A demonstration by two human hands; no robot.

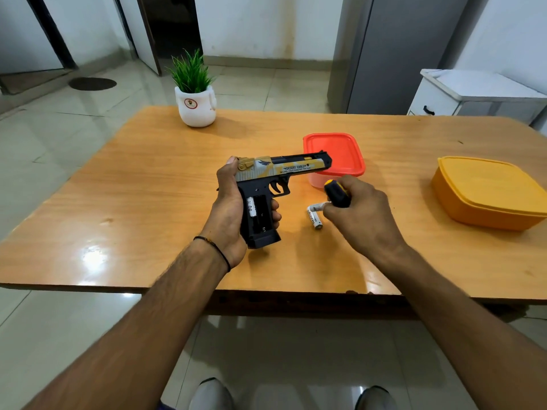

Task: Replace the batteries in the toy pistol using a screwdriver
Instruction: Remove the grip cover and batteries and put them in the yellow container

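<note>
My left hand [229, 202] grips the toy pistol [278, 170] by its black handle, barrel pointing right. The battery compartment [258, 213] in the handle is uncovered; one white battery sits in its left slot and the slot beside it is dark. My right hand [359, 214] holds the screwdriver by its black and yellow handle [336, 193]; its shaft is hidden. The fingertips of that hand touch a white battery [318, 206] on the wooden table [148, 179]. A second white battery [313, 218] lies beside it.
A red-lidded plastic box [340, 149] stands just behind the pistol's barrel. An orange lidded box [488, 190] sits at the right edge. A white pot with a green plant [195, 105] stands at the back left. The table's front edge runs below my wrists.
</note>
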